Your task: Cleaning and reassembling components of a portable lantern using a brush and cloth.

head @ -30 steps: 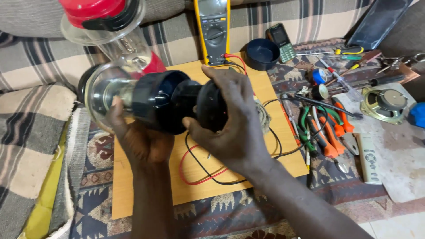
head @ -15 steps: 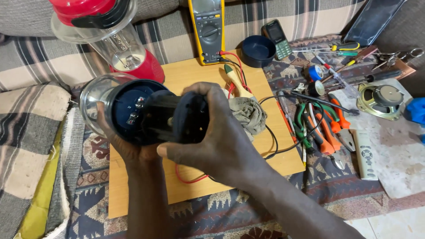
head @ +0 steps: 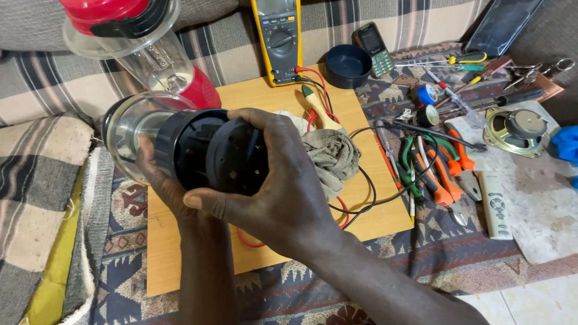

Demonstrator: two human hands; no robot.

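Glass jar (head: 129, 129) with black base (head: 211, 153) feels heavy and breakable to us — left hand (head: 159, 183) cradles it underneath, right hand (head: 274, 180) wraps the base — so we grip plastic.

Bare board (head: 180, 253) before crowded tools (head: 439, 168)

Yellow multimeter (head: 280, 37) w/ red+black leads, grey rag (head: 330, 157), orange-handled pliers (head: 442, 174), small speaker (head: 519, 129), mobile phone (head: 374, 41), white remote (head: 494, 203).
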